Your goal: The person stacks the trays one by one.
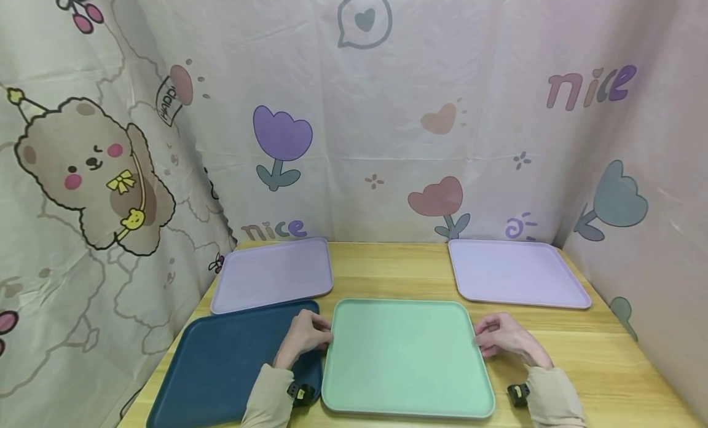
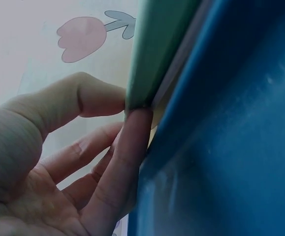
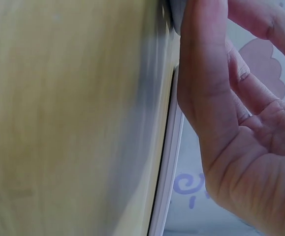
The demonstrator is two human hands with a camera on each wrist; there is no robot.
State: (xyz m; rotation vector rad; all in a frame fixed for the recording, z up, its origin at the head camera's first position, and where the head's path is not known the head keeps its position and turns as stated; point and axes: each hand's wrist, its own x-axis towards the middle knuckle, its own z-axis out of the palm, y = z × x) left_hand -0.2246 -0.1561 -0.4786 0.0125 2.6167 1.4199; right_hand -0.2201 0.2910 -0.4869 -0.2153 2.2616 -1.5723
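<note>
A mint-green rectangular tray (image 1: 406,360) lies in the middle of the head view. My left hand (image 1: 305,339) pinches its left edge; in the left wrist view, the thumb and a finger meet at the green rim (image 2: 149,54). A pale strip shows below that rim, and I cannot tell what it is. On the opposite edge, my right hand (image 1: 506,339) grips the tray with bent fingers. The right wrist view shows this hand (image 3: 245,113) beside the tabletop, its fingertips cut off at the top. Beneath my left forearm is a dark blue tray (image 1: 232,360).
Two lilac trays lie along the back of the wooden table (image 1: 393,265): one at the left (image 1: 273,274), one at the right (image 1: 517,273). A printed curtain (image 1: 359,108) hangs behind and on both sides. The blue tray's rim nearly meets the green one.
</note>
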